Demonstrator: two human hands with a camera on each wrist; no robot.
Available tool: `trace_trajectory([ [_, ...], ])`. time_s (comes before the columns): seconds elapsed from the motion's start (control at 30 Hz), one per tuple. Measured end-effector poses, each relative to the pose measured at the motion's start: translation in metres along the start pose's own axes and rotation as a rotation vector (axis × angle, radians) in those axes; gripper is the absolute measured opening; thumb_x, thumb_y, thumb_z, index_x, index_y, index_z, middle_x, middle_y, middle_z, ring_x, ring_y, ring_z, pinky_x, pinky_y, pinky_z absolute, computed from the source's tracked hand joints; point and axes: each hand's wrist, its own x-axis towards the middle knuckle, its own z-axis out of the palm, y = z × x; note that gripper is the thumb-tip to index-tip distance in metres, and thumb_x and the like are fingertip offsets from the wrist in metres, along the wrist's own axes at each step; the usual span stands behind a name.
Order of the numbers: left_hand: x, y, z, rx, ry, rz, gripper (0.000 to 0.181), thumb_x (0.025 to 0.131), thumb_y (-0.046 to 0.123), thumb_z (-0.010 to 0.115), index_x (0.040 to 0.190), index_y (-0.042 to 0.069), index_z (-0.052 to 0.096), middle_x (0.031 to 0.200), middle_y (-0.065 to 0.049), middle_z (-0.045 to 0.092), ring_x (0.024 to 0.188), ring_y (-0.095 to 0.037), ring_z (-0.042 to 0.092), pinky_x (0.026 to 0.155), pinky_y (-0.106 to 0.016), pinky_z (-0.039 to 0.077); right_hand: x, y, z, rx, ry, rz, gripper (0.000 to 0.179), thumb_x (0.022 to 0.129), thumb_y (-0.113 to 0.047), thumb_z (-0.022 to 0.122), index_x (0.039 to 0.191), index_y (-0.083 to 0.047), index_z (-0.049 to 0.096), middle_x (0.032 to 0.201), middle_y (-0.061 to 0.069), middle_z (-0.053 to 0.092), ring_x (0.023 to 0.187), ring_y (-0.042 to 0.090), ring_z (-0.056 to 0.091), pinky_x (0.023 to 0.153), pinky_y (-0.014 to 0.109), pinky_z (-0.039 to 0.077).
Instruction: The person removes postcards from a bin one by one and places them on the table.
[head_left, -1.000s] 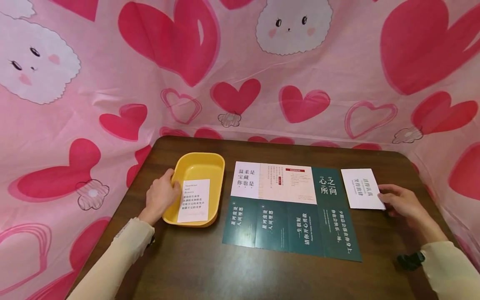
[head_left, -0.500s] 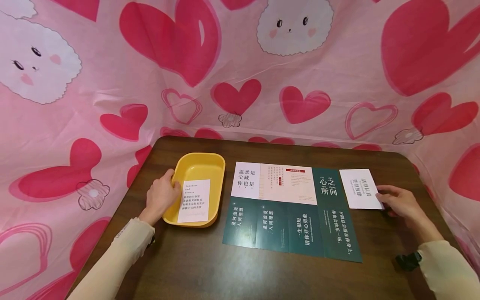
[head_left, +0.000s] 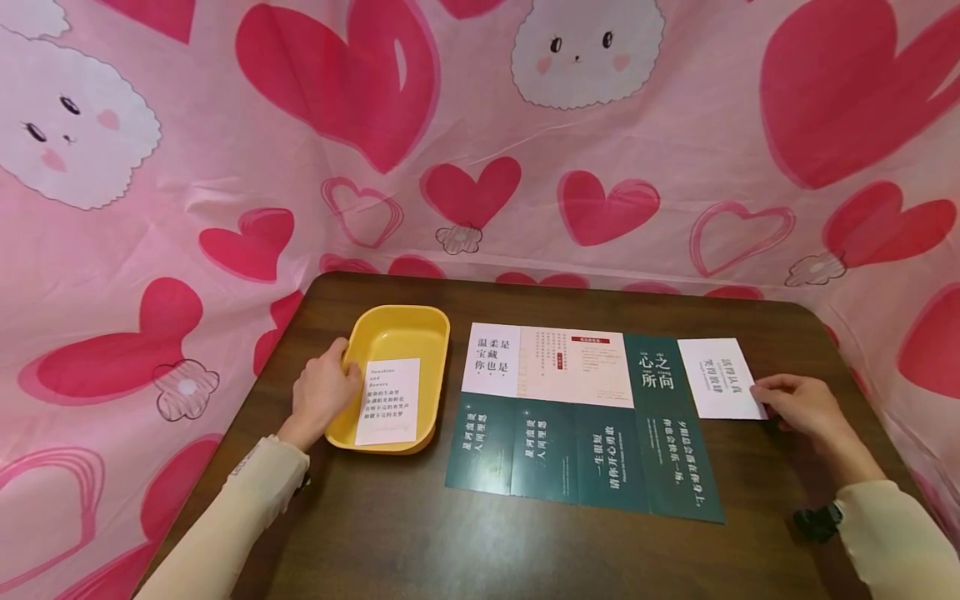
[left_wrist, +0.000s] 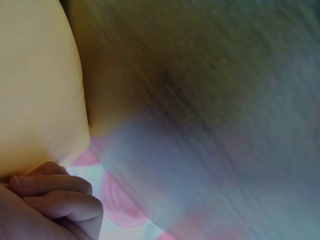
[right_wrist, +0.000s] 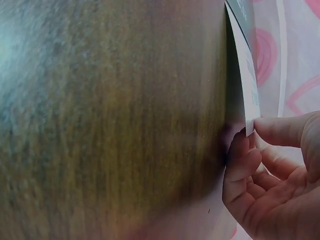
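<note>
At the left of the table, my left hand [head_left: 321, 393] grips the near-left wall of a yellow plastic tray [head_left: 422, 323]; the left wrist view shows its curled fingers [left_wrist: 65, 202] against the tray's side. Inside the tray lies a white card with printed text [head_left: 390, 402]. On the right, my right hand [head_left: 806, 410] pinches the right edge of another white card [head_left: 716, 375] between thumb and fingers. The right wrist view has this card [right_wrist: 246, 75] slightly raised at the pinched edge, its far end low beside the green cards.
Between the hands, several cards lie edge to edge in two rows: a white one [head_left: 491, 358], a pink one [head_left: 573, 367] and green ones [head_left: 547, 454]. The dark wooden table [head_left: 450, 550] backs onto a pink heart-patterned cloth [head_left: 525, 225].
The right hand and its card have shifted slightly left, toward the green cards. The left hand and the tray have stayed put.
</note>
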Motion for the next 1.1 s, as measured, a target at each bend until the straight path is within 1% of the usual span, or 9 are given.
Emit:
trace_trajectory([
  [0.17, 0.0001, 0.0, 0.0002, -0.002, -0.003, -0.004, 0.05, 0.102, 0.021, 0.061, 0.147, 0.003, 0.049, 0.116, -0.027, 0.066, 0.083, -0.039, 0.064, 0.075, -0.052, 0.055, -0.0008, -0.0033, 0.0004, -0.018, 0.01, 0.015, 0.055, 0.106, -0.032, 0.06, 0.126, 0.02, 0.058, 0.096, 0.019, 0.067, 0.08, 0.029, 0.059, 0.06, 0.033, 0.054],
  [0.37, -0.0001, -0.0004, 0.0008, -0.004, 0.001, -0.004, 0.049, 0.102, 0.021, 0.061, 0.146, 0.004, 0.049, 0.114, -0.027, 0.067, 0.081, -0.038, 0.063, 0.073, -0.05, 0.055, 0.0007, -0.0037, 0.0004, -0.029, 0.006, 0.032, 0.054, 0.107, -0.031, 0.06, 0.126, 0.019, 0.059, 0.096, 0.018, 0.068, 0.083, 0.032, 0.059, 0.061, 0.032, 0.055],
  [0.53, -0.0002, 0.0, 0.0014, -0.005, 0.004, -0.008, 0.048, 0.102, 0.021, 0.061, 0.146, 0.004, 0.05, 0.114, -0.026, 0.067, 0.081, -0.038, 0.064, 0.074, -0.05, 0.056, 0.0024, -0.0024, 0.0016, -0.039, 0.006, 0.017, 0.054, 0.107, -0.032, 0.06, 0.127, 0.018, 0.059, 0.095, 0.018, 0.067, 0.083, 0.032, 0.059, 0.062, 0.033, 0.055],
  [0.73, 0.0003, -0.0005, 0.0019, -0.007, -0.002, -0.003, 0.05, 0.102, 0.021, 0.061, 0.147, 0.004, 0.049, 0.118, -0.027, 0.066, 0.084, -0.039, 0.064, 0.078, -0.053, 0.056, 0.0007, -0.0011, 0.0034, -0.047, 0.023, -0.006, 0.053, 0.107, -0.031, 0.06, 0.125, 0.019, 0.059, 0.093, 0.018, 0.068, 0.08, 0.03, 0.06, 0.06, 0.032, 0.055],
  [0.93, 0.0007, -0.0007, 0.0016, -0.009, -0.003, -0.005, 0.05, 0.102, 0.021, 0.062, 0.147, 0.004, 0.049, 0.119, -0.027, 0.066, 0.085, -0.039, 0.063, 0.079, -0.053, 0.056, -0.0017, -0.0034, 0.0044, -0.04, 0.027, -0.01, 0.054, 0.106, -0.03, 0.06, 0.125, 0.02, 0.059, 0.093, 0.018, 0.067, 0.079, 0.028, 0.061, 0.06, 0.031, 0.056],
  [1.1, 0.0011, -0.0019, 0.0019, 0.002, 0.003, 0.002, 0.05, 0.102, 0.021, 0.061, 0.147, 0.003, 0.049, 0.118, -0.028, 0.066, 0.083, -0.039, 0.064, 0.077, -0.053, 0.056, -0.0013, -0.0055, 0.0046, -0.041, 0.021, 0.006, 0.053, 0.106, -0.031, 0.061, 0.125, 0.019, 0.059, 0.094, 0.019, 0.067, 0.081, 0.03, 0.06, 0.06, 0.032, 0.055],
])
